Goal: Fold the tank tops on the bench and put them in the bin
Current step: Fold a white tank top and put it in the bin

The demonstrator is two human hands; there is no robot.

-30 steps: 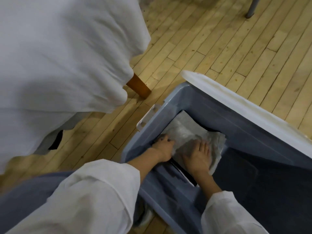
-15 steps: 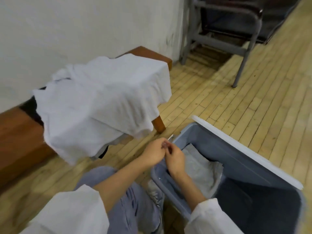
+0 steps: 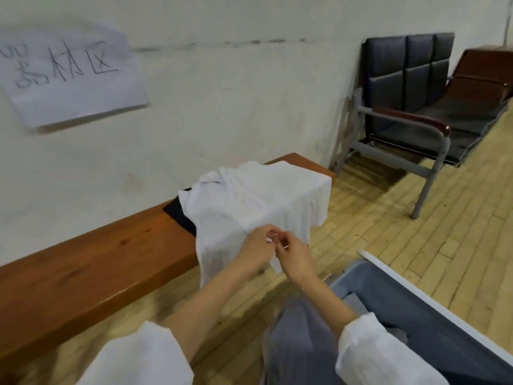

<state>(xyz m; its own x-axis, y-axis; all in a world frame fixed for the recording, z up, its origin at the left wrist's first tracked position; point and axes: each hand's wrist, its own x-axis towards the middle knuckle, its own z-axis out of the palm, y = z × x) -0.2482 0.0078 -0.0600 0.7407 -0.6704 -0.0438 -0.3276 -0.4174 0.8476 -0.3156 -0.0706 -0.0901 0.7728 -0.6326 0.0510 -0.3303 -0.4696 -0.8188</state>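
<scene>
The white tank top [image 3: 249, 198] is lying crumpled over the far end of the bench [image 3: 97, 259], its front edge hanging down past the wooden lip. A dark garment [image 3: 180, 215] is peeking out from beneath it on the wall side. Both hands are meeting right at that hanging edge: the left hand [image 3: 256, 245] and the right hand [image 3: 295, 254] are sitting fingertip to fingertip with fingers curled. Through the blur I cannot tell whether they are pinching the hem or merely hovering in front of it. I'm reading this as the start of the next fold. To do it well, the hands should be parting along the hem, each taking one corner, then lifting and shaking the top so it is hanging flat before laying it on bare bench wood. Tugging from one bunched spot is risking dragging the dark piece along or sliding the lot onto the floor [image 3: 388, 232]. The bin [image 3: 433, 307] is sitting just to the right, beside the person's knee [image 3: 299, 343], near enough for an easy drop. Further out, a handwritten paper sign [image 3: 69, 76] is hanging on the wall and a dark padded chair [image 3: 410, 107] is standing in the corner.
</scene>
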